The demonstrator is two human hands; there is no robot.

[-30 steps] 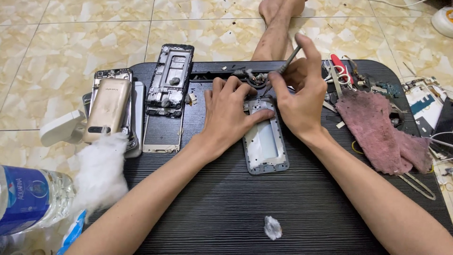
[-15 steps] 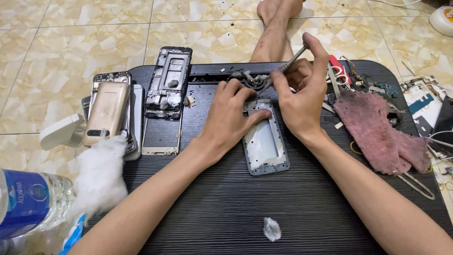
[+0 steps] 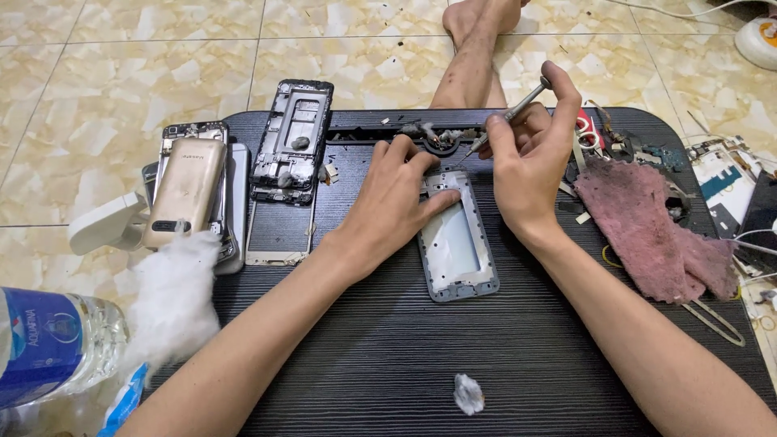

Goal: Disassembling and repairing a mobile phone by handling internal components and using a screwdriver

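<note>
The left hand (image 3: 396, 202) lies flat on the frame (image 3: 457, 243). The right hand (image 3: 530, 158) pinches a screwdriver (image 3: 508, 116); its tip could slip and scratch.

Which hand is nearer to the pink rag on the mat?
Right. The right hand, holding a screwdriver, sits just left of the pink rag; the left hand lies farther left, on the phone frame.

Grey phone frame (image 3: 456, 247) flat on the black mat, lengthwise; thin metal screwdriver (image 3: 508, 115) tilted above its top end.
</note>
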